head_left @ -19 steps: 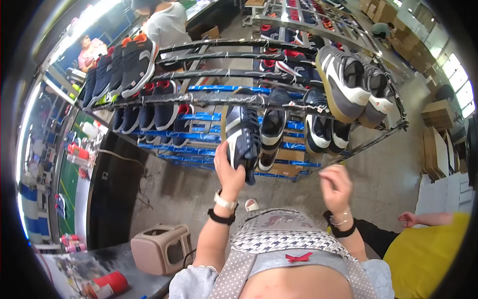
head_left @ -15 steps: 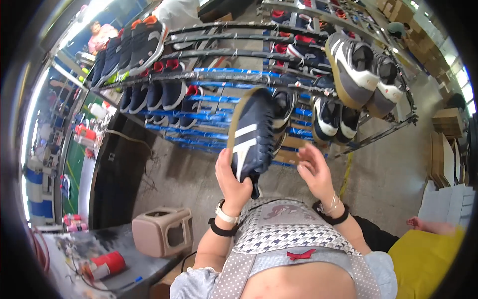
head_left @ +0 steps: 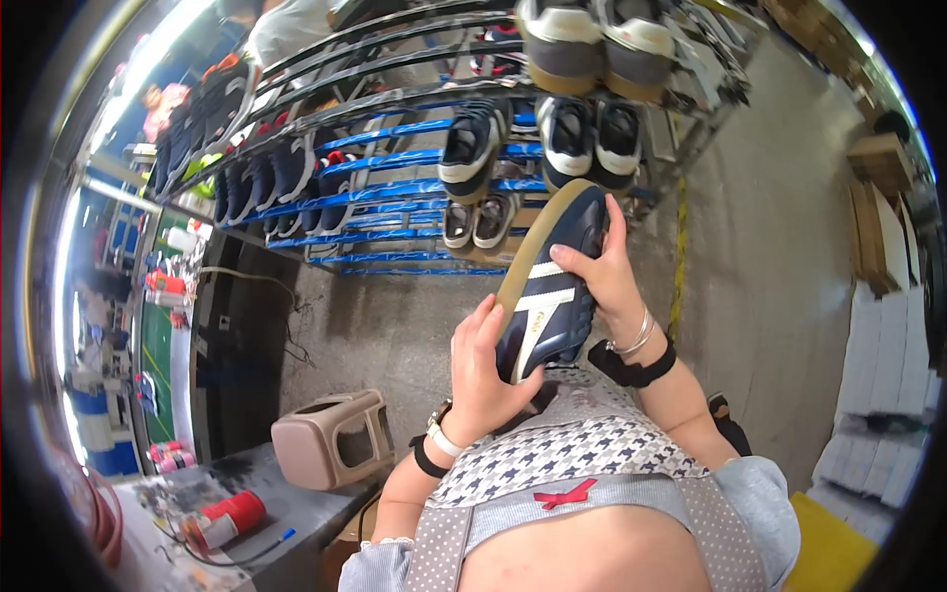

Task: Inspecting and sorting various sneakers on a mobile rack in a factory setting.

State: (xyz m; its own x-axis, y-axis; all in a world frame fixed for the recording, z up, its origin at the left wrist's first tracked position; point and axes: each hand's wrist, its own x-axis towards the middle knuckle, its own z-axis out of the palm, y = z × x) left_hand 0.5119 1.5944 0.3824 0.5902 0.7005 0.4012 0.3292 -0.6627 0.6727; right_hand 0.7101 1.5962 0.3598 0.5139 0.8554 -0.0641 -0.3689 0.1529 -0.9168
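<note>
A navy sneaker (head_left: 552, 291) with white stripes and a tan gum sole is held up in front of me, toe pointing away and its side facing me. My left hand (head_left: 483, 360) grips it at the heel end, thumb and fingers along the sole edge. Around the toe end my right hand (head_left: 604, 271) is closed, its thumb lying over the side. Just beyond, a single dark sneaker (head_left: 467, 153) sits on the shoe rack (head_left: 395, 189). To its right stands a pair of black-and-white sneakers (head_left: 568, 140), with grey sneakers (head_left: 562, 49) above.
More dark shoes (head_left: 237, 187) fill the rack's left side. A beige plastic stool-like box (head_left: 301, 449) and a red cylinder (head_left: 235, 515) are on the grey bench (head_left: 321, 513) at lower left. Cardboard boxes (head_left: 881, 163) and white cartons (head_left: 868, 395) line the right. A yellow floor line (head_left: 681, 237) runs beside the rack.
My right hand, open and apart from the sneaker before, now grips its toe end. The sneaker has moved right and tilted, and the view has shifted. The left hand still holds it.
</note>
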